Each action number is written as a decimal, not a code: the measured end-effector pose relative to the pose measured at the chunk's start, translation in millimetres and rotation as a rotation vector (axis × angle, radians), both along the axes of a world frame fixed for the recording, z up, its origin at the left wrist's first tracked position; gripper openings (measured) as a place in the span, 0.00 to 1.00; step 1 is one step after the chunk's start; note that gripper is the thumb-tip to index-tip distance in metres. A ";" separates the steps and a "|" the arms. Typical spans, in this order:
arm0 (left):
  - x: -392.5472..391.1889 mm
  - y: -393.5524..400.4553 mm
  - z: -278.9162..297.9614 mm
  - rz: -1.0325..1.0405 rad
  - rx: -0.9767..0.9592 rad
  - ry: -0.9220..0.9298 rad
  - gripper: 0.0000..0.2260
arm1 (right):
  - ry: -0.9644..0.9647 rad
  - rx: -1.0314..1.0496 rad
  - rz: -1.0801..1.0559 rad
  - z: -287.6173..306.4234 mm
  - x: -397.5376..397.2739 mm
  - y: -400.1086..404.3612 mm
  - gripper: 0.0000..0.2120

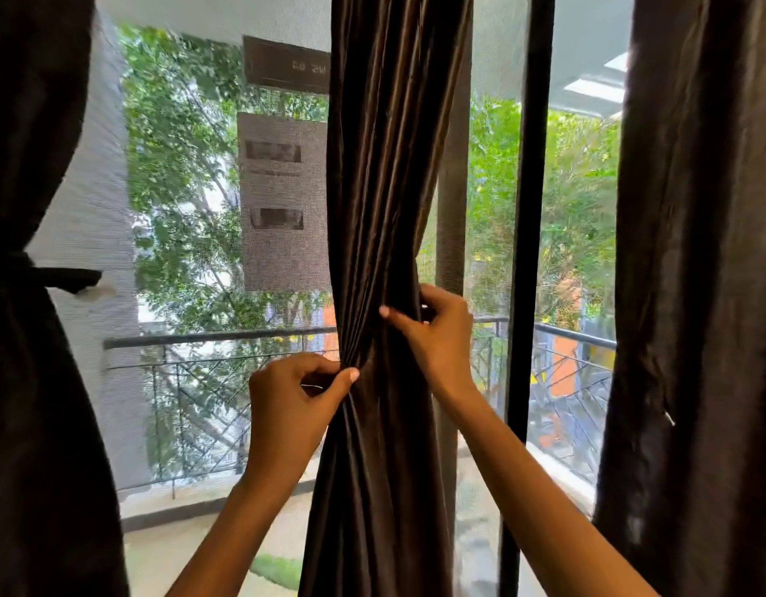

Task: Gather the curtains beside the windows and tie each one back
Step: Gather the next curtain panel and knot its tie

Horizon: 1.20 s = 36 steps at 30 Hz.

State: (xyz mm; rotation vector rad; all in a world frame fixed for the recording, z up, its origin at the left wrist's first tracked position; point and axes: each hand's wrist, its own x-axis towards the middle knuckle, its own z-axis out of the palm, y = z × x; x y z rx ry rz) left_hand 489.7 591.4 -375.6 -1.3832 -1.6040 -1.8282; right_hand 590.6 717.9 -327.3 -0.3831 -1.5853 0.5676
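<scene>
Both hands' grip [286, 407] [437, 333] tight on middle curtain [385, 165], between tied curtain [36, 338] and loose curtain [695, 252].

I have a single view, from the head camera. It looks forward and slightly down, straight at the window [226, 217] and close to the middle curtain [385, 165]. Its wide angle takes in the left curtain [36, 381] and right curtain [700, 295] at the frame's edges.
</scene>
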 end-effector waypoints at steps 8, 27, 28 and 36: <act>4.2 3.7 -2.7 0.026 0.023 0.074 0.04 | -0.236 0.158 -0.318 -46.7 19.6 -47.2 0.30; 22.0 -16.0 2.9 -0.090 -0.008 0.038 0.07 | -0.817 0.461 -0.229 -63.8 34.6 -69.6 0.40; 22.3 -15.9 3.7 -0.079 -0.010 0.035 0.08 | -0.807 0.477 -0.221 -62.4 34.9 -69.9 0.39; 3.5 -16.0 7.2 -0.171 -0.065 -0.135 0.04 | -0.184 -0.042 -0.005 -39.5 22.2 -26.4 0.33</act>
